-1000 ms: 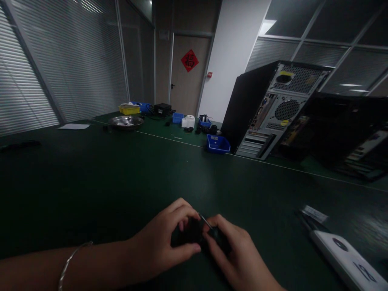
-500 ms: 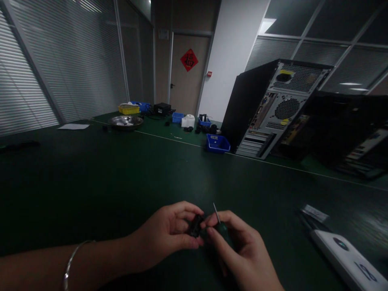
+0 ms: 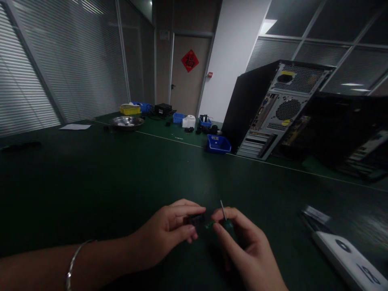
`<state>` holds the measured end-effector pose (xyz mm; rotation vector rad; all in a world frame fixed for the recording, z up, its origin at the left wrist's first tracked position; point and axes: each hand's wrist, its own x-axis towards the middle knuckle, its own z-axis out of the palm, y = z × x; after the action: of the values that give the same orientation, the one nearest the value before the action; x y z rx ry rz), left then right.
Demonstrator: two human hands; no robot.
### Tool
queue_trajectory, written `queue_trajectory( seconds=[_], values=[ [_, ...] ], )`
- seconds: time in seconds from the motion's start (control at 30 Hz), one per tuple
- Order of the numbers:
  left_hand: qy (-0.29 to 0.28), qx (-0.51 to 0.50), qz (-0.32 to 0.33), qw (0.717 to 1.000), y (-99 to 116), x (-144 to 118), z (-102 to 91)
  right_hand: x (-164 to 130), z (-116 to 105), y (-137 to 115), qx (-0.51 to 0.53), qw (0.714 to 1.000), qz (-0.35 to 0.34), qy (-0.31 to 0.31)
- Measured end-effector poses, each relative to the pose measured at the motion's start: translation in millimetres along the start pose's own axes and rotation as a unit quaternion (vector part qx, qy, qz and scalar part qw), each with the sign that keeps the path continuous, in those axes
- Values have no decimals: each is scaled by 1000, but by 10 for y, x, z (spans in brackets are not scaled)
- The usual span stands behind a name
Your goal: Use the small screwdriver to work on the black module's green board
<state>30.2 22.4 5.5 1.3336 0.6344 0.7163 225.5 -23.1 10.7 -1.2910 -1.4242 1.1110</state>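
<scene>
Low at six o'clock over the green table [image 3: 121, 178]: right hand [image 3: 245, 250] pinches a green-handled screwdriver [image 3: 223, 218], long axis near upright, tip toward twelve o'clock. Left hand [image 3: 169, 234] pinches a small black part [image 3: 195, 219], lying roughly crosswise.
</scene>
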Motion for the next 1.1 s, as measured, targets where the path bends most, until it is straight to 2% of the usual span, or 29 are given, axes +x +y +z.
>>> queue_trajectory(
  seconds=[0.17,0.4,0.47,0.57,0.67,0.8,0.97,1.1],
  values=[
    [7,18,-2,1000,-4,-15,-21,-14,1,-17,4,999,-22,-22],
    [-6,45,5,999,77,-12,-7,-34,20,-15,30,997,5,-64],
    [-20,10,0,1000,56,0,-2,-42,47,-24,50,997,3,-63],
    [-44,-86,-22,995,-14,15,2,-49,75,-49,64,996,-31,-60],
    [-51,-120,-28,991,-60,16,5,-42,61,-85,-6,993,-99,-62],
    [-62,-95,-34,993,-42,7,11,-35,27,-121,-90,983,-146,-69],
    [-41,-49,-38,997,1,3,16,-37,29,-114,-97,977,-172,-85],
    [-39,-50,-37,997,9,5,20,-23,25,-112,-124,971,-195,-66]
  ],
)
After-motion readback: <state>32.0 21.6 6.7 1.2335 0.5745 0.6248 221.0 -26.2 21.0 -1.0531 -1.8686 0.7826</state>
